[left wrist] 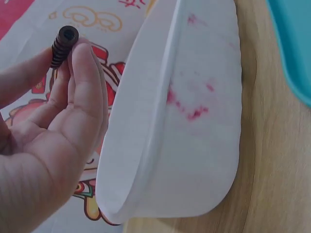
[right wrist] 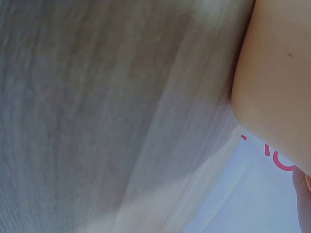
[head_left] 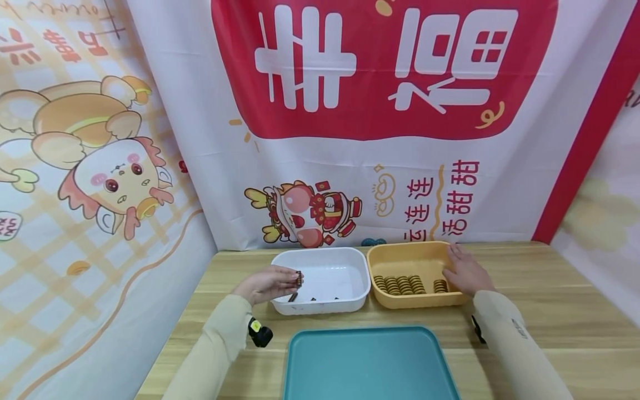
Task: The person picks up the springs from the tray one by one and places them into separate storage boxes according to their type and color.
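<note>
My left hand (head_left: 272,282) is over the left end of a white bin (head_left: 365,280). Between thumb and fingertips it pinches a small dark ribbed cylinder (left wrist: 64,44), which has a hollow at its end. A few dark pieces (head_left: 293,298) lie in the white bin along its near side. At the right end of a yellow bin (head_left: 415,302), my right hand (head_left: 470,272) holds the rim, thumb on the inner side. Inside that bin stand rows of dark-and-yellow ribbed pieces (head_left: 404,285). In the right wrist view, the bin's outer wall (right wrist: 277,73) hides most of the hand.
A teal tray (head_left: 367,364) lies in front of the two bins on the wooden table (head_left: 550,316). The bins stand side by side near the back edge, against a printed cloth (head_left: 340,161). Another printed cloth (head_left: 115,222) hangs along the left side.
</note>
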A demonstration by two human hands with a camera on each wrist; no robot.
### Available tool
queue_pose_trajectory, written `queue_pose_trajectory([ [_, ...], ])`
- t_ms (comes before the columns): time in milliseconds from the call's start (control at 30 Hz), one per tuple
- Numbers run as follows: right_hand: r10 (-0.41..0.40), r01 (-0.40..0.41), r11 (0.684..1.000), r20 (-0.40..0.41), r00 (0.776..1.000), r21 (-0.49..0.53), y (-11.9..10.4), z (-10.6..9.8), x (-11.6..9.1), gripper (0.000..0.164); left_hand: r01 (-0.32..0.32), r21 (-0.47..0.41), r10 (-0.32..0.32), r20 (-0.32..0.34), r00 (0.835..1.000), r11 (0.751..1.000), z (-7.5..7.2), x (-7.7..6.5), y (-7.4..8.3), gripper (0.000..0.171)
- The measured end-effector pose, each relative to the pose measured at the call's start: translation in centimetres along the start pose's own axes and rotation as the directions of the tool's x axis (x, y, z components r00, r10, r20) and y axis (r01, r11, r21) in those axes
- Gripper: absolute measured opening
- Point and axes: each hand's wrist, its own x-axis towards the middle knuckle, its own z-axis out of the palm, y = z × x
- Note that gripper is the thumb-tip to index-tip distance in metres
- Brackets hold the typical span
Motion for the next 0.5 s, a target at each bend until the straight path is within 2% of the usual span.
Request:
queue_pose_trajectory([
  [167, -0.005, 0.005, 1.000, -0.009, 1.000, 0.004, 0.0, 0.0, 0.0, 0.067, 0.032, 0.043, -0.027, -0.110, 0.994, 0.999, -0.5, 0.9, 0.0, 0.014],
  [233, -0.011, 0.011, 1.000, -0.006, 1.000, 0.001, 0.0, 0.0, 0.0, 0.067, 0.049, 0.118, -0.030, -0.160, 0.987, 0.992, -0.6, 1.4, -0.1, 0.018],
  [300, -0.013, 0.014, 1.000, -0.005, 1.000, 0.003, 0.0, 0.0, 0.0, 0.067, 0.070, 0.238, -0.017, -0.218, 0.976, 0.969, -0.4, 1.8, -0.1, 0.019],
  [333, -0.010, 0.010, 1.000, -0.004, 1.000, 0.005, 0.0, 0.0, 0.0, 0.067, 0.081, 0.316, -0.001, -0.243, 0.970, 0.945, -0.3, 2.1, -0.1, 0.019],
  [367, -0.008, 0.008, 1.000, -0.003, 1.000, 0.008, 0.0, 0.0, 0.0, 0.067, 0.096, 0.399, 0.017, -0.271, 0.963, 0.912, -0.1, 2.3, -0.2, 0.017],
  [400, -0.008, 0.008, 1.000, -0.003, 1.000, 0.010, 0.0, 0.0, 0.0, 0.067, 0.117, 0.483, 0.036, -0.297, 0.954, 0.868, 0.0, 2.6, -0.2, 0.015],
  [467, -0.008, 0.008, 1.000, -0.004, 1.000, 0.013, -0.1, 0.0, 0.0, 0.067, 0.166, 0.635, 0.087, -0.348, 0.934, 0.755, 0.4, 3.0, -0.3, 0.011],
  [500, -0.005, 0.005, 1.000, -0.003, 1.000, 0.014, -0.1, 0.0, 0.0, 0.067, 0.195, 0.700, 0.113, -0.367, 0.923, 0.687, 0.6, 3.2, -0.4, 0.011],
])
